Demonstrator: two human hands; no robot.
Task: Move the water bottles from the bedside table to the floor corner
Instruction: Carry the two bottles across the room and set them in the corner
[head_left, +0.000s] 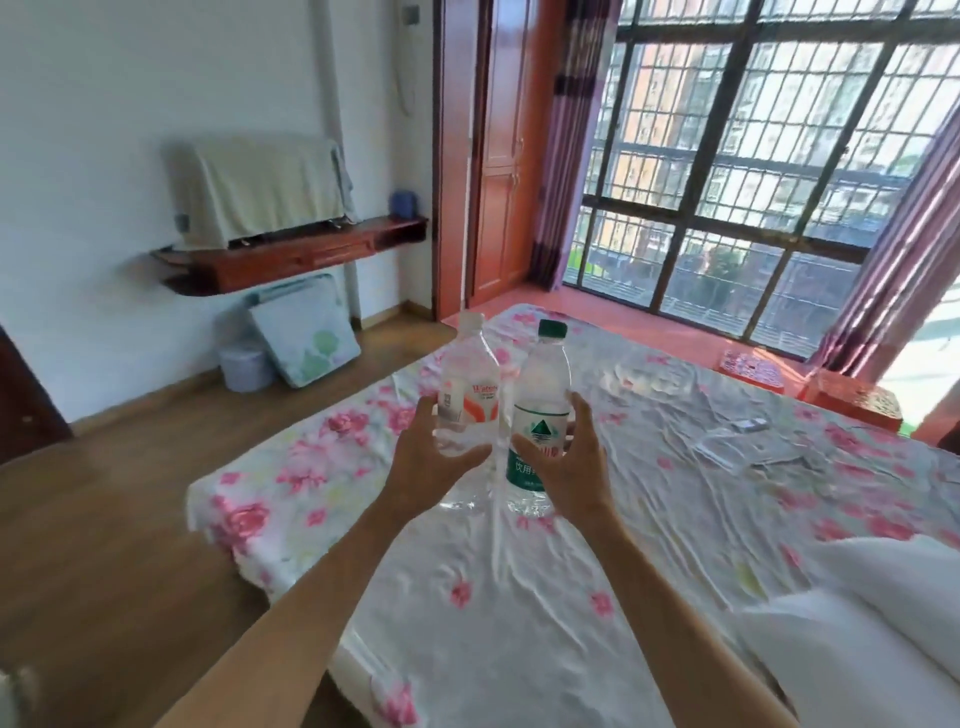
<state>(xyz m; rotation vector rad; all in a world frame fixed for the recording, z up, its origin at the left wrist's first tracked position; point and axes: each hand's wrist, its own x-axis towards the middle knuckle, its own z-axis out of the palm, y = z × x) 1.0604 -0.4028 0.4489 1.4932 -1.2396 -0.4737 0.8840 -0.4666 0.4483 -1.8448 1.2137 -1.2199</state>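
I hold two clear water bottles upright in front of me, side by side over the bed. My left hand (431, 454) grips the bottle with the white cap and orange-and-white label (467, 395). My right hand (569, 457) grips the bottle with the green cap and green label (540, 410). The two bottles almost touch at mid-height. The bedside table is out of view.
A bed with a flowered sheet (519, 597) fills the lower right. Wooden floor (130, 493) lies to the left. By the far wall stand a small bin (244, 366) and a leaning cushion (304, 335) under a wall shelf (291, 254). A barred window (753, 171) is ahead.
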